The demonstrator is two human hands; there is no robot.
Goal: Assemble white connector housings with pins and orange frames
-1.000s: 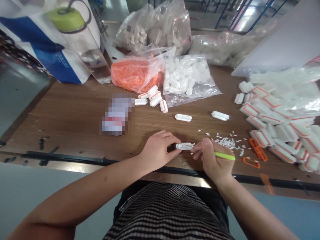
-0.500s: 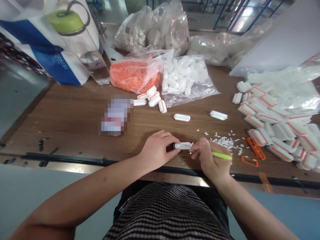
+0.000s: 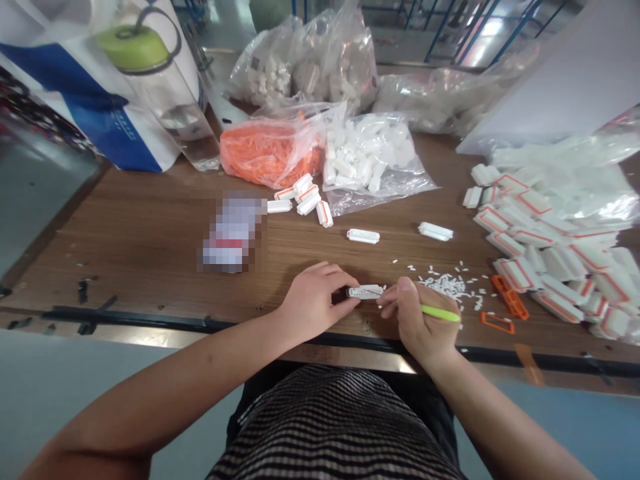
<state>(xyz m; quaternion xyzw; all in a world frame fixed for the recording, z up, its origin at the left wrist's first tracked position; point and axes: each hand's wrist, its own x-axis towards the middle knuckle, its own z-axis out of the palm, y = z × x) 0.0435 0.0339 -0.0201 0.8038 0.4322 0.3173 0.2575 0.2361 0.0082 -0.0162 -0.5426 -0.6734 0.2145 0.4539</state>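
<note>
pinching a small white plastic housing [image 3: 365,291] between both hands, over the near part of the wooden table [image 3: 150,267]. left hand [image 3: 315,300]: thumb and fingers closed narrow on the housing's left end. right hand [image 3: 423,317]: fingertips [image 3: 391,294] against its right end, same hand gripping a green-handled pick [image 3: 440,313], thin tip lying along the housing's top. loose white plastic bits [image 3: 445,287] just beyond the right hand. two orange frames [image 3: 510,297] right of those, then a heap of orange-trimmed white parts [image 3: 550,270]. single white part [image 3: 363,236] lies ahead of the hands. far side: bag of orange strips [image 3: 270,153], bag of white pieces [image 3: 370,160]. pixelated item [image 3: 233,233] left of centre, cannot tell what.
</note>
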